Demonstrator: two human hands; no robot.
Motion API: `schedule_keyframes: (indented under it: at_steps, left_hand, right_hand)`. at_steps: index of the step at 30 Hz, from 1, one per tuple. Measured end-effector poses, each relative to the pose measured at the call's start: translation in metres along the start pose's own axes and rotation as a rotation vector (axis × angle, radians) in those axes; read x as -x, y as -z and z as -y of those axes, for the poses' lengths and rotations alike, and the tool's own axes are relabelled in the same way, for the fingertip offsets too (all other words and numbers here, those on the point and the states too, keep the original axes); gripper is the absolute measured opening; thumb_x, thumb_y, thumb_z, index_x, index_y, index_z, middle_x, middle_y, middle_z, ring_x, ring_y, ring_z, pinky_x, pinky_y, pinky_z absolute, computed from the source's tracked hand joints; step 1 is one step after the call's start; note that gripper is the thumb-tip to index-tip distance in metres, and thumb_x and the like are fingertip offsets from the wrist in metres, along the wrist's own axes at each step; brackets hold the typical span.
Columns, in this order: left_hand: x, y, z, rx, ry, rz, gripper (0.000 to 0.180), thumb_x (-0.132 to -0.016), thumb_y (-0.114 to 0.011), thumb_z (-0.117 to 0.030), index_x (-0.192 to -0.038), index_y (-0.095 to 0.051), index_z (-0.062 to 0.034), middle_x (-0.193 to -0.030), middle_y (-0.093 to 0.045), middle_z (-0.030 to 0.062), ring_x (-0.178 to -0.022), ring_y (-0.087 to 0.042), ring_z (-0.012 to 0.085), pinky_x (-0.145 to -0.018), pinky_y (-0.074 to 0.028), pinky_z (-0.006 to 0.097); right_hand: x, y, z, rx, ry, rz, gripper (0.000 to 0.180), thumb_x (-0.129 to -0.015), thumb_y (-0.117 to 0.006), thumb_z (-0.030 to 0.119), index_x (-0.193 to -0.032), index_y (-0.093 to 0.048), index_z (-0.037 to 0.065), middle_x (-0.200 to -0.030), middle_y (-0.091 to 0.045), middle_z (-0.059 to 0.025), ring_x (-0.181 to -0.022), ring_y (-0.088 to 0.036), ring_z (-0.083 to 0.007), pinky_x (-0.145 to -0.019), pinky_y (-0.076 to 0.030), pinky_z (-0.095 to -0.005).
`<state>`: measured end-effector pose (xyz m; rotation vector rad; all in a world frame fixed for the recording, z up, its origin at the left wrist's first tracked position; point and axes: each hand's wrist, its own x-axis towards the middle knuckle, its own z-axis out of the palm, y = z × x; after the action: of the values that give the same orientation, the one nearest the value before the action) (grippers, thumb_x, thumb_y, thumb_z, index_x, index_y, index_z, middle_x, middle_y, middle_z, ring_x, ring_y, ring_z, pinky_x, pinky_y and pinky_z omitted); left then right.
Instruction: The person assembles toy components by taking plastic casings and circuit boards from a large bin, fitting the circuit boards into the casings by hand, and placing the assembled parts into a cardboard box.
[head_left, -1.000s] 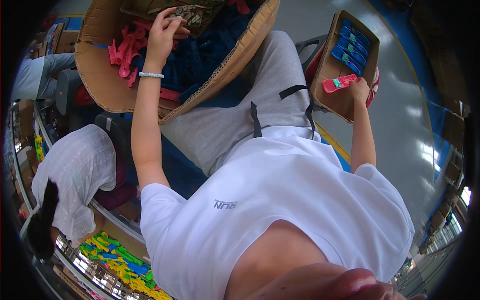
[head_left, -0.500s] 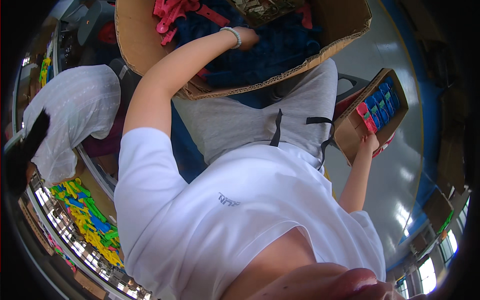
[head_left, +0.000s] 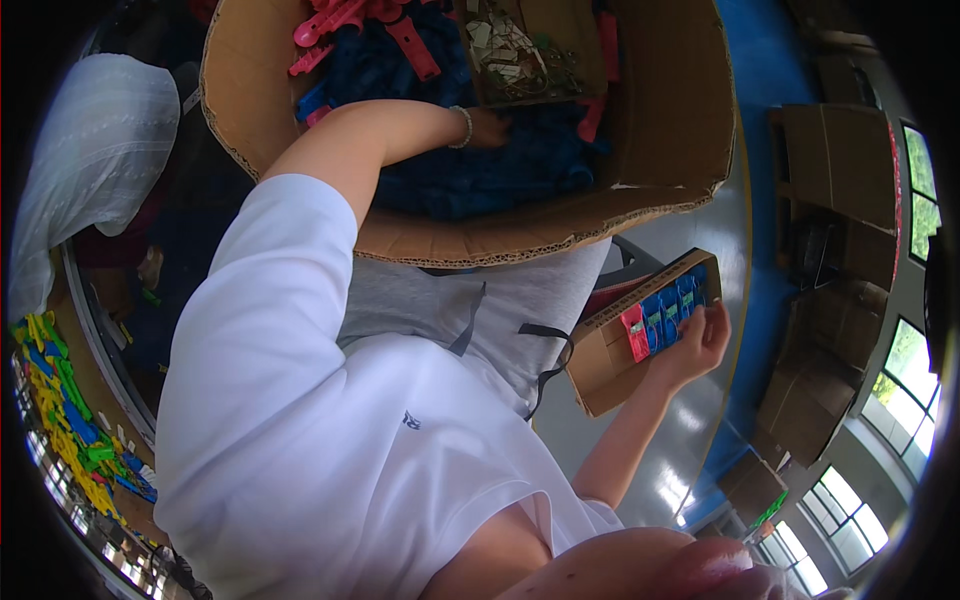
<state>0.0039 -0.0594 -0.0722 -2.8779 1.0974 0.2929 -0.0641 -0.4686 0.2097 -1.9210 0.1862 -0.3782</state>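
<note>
My left hand [head_left: 492, 126], with a bead bracelet on the wrist, reaches into a large cardboard box [head_left: 650, 130] on my lap. It is down among blue plastic pieces [head_left: 480, 180], and its fingers are partly hidden under a small tray of scraps [head_left: 515, 50]. My right hand [head_left: 700, 342] is at the rim of a small cardboard box [head_left: 600, 375] beside my thigh. Its fingers curl over the edge by a row of blue pieces [head_left: 672, 305]. One pink piece [head_left: 635, 333] lies at the end of that row.
Pink plastic pieces [head_left: 350, 20] lie at the far side of the large box. A person in white [head_left: 85, 170] sits at my left. Yellow, green and blue parts [head_left: 60, 420] cover a bench at lower left. Stacked cartons [head_left: 840, 170] stand on the right floor.
My left hand has moved from the pink pieces down into the blue ones. The pink piece my right hand held now lies in the small box. The view has swung.
</note>
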Motion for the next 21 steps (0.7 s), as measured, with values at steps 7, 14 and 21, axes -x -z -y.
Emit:
schedule_keyframes:
  at_steps: [7,14,21]
  left_hand:
    - [0.071,0.168,-0.015,0.152,0.031,0.208,0.017,-0.078,-0.059,-0.006,-0.093,-0.065,0.0,-0.106,-0.058,0.0234,-0.089,-0.065,0.0377,-0.075,-0.055,0.044]
    - [0.147,0.275,0.003,0.747,0.211,0.024,0.023,-0.074,-0.059,0.002,-0.095,-0.067,-0.0031,-0.105,-0.048,0.0121,-0.093,-0.057,0.029,-0.081,-0.049,0.037]
    - [0.218,0.276,-0.002,0.927,0.289,-0.74,0.018,-0.077,-0.075,-0.018,-0.084,-0.062,-0.0061,-0.11,-0.047,0.0029,-0.1,-0.049,0.0148,-0.085,-0.041,0.03]
  right_hand:
    - [-0.061,-0.146,0.156,0.201,0.607,0.772,0.026,-0.089,-0.061,0.002,-0.115,-0.063,0.001,-0.101,-0.066,-0.0071,-0.077,-0.059,-0.01,-0.064,-0.047,-0.0224]
    - [-0.146,-0.393,0.048,0.871,1.124,1.054,0.025,-0.086,-0.054,0.017,-0.104,-0.067,0.006,-0.093,-0.067,-0.0228,-0.091,-0.066,-0.0368,-0.078,-0.053,-0.0457]
    - [-0.122,-0.436,-0.041,1.152,0.652,0.996,0.026,-0.083,-0.062,0.015,-0.107,-0.066,0.003,-0.112,-0.063,-0.0243,-0.107,-0.06,-0.0403,-0.09,-0.049,-0.049]
